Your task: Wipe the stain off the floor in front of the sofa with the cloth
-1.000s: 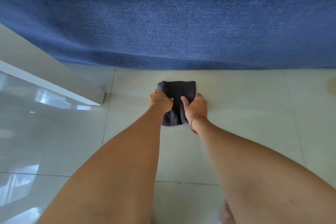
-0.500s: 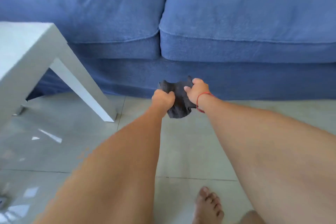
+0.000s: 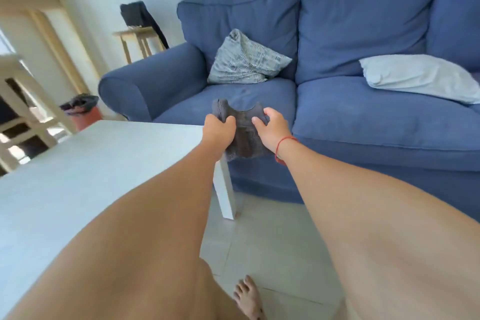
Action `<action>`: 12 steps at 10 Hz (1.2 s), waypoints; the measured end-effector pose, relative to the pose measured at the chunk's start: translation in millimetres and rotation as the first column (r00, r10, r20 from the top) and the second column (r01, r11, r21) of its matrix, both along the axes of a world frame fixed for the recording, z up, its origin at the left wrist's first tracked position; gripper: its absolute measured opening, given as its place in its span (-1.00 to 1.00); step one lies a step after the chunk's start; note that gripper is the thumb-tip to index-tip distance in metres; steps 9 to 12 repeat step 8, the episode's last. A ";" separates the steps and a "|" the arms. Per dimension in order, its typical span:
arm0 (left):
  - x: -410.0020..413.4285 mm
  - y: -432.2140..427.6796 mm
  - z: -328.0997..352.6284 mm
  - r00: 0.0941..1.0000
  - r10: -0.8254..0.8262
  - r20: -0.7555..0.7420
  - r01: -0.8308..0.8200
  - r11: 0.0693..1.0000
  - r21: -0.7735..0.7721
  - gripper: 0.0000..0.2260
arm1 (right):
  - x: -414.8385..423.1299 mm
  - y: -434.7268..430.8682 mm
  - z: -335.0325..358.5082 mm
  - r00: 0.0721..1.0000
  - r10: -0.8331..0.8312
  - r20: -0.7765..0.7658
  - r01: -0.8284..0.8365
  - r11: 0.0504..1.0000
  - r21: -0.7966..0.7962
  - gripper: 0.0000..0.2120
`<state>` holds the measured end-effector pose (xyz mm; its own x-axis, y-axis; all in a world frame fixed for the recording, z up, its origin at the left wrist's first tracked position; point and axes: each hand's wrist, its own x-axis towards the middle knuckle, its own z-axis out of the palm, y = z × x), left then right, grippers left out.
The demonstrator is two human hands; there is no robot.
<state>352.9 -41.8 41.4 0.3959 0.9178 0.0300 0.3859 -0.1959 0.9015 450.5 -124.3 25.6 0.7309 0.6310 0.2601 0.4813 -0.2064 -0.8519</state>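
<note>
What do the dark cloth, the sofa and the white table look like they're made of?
Cloth: looks like soft terry or microfibre, fuzzy and limp where it droops between the hands.
Sofa: woven blue fabric, matte, with wrinkles and piped seams.
Table: probably painted or laminated board, smooth, flat white, slightly dull.

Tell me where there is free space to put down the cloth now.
The white table top at the left is bare. The right sofa seat is free in front of the pale pillow. The left seat has room before the patterned cushion. Both hands, left and right, hold the cloth.
</note>
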 end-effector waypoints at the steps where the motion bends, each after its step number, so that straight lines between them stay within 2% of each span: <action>1: -76.7 22.1 11.4 0.993 0.106 -0.043 -0.104 0.993 0.054 -0.60 | -63.6 36.3 8.5 0.991 0.131 -0.031 -0.130 0.991 0.031 -0.87; 3: -190.3 60.5 7.7 0.913 0.401 -0.073 -0.392 0.913 0.116 -0.58 | -180.8 93.9 27.0 0.958 0.284 -0.050 -0.278 0.956 0.092 -0.77; 4: -218.3 72.4 -3.4 0.889 0.428 -0.164 -0.418 0.904 0.091 -0.52 | -204.1 107.1 10.2 0.941 0.305 -0.146 -0.311 0.950 -0.024 -0.68; 5: -243.9 76.5 -32.8 0.785 0.395 -0.478 -0.417 0.907 0.064 -0.40 | -211.3 111.6 -19.7 0.941 0.322 -0.108 -0.339 0.872 -0.354 -0.62; 6: -262.4 69.9 -63.0 0.643 0.401 -0.652 -0.360 0.910 0.204 -0.37 | -221.9 117.7 -39.6 0.878 0.433 0.205 -0.291 0.822 -0.489 -0.68; 7: -263.6 69.8 -71.5 0.637 0.417 -0.648 -0.258 0.908 0.331 -0.41 | -230.5 125.2 -57.6 0.772 0.546 0.326 -0.310 0.771 -0.556 -0.68; 8: -252.9 76.7 -71.9 0.657 0.360 -0.662 -0.080 0.907 0.414 -0.47 | -232.6 129.8 -42.6 0.816 0.494 0.301 -0.320 0.819 -0.477 -0.70; 12: -252.9 76.7 -71.9 0.657 0.360 -0.662 -0.080 0.907 0.414 -0.47 | -232.6 129.8 -42.6 0.816 0.494 0.301 -0.320 0.819 -0.477 -0.70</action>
